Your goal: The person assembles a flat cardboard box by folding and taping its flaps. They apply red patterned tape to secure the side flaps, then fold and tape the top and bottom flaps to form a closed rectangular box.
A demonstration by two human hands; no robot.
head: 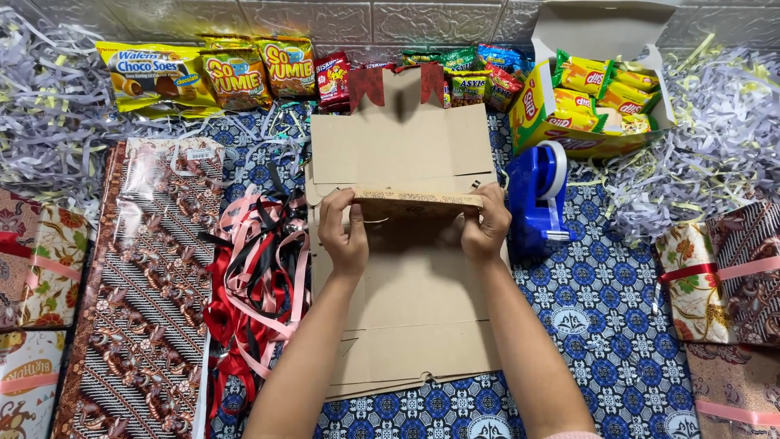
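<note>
A flat cardboard box blank (406,276) lies in the middle of the patterned blue cloth (601,301), its long axis running near to far. The left hand (343,232) and right hand (486,223) each pinch an end of a raised flap (414,197), whose edge runs left to right. It looks light and stiff, prone to creasing, and best held along the fold lines.

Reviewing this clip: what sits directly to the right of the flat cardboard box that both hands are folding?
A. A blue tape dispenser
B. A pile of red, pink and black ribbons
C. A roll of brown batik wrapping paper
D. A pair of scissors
A: the blue tape dispenser stands just right of the cardboard box, beside the right hand; the ribbons and the wrapping paper lie beyond the left hand, and no scissors show.
</note>
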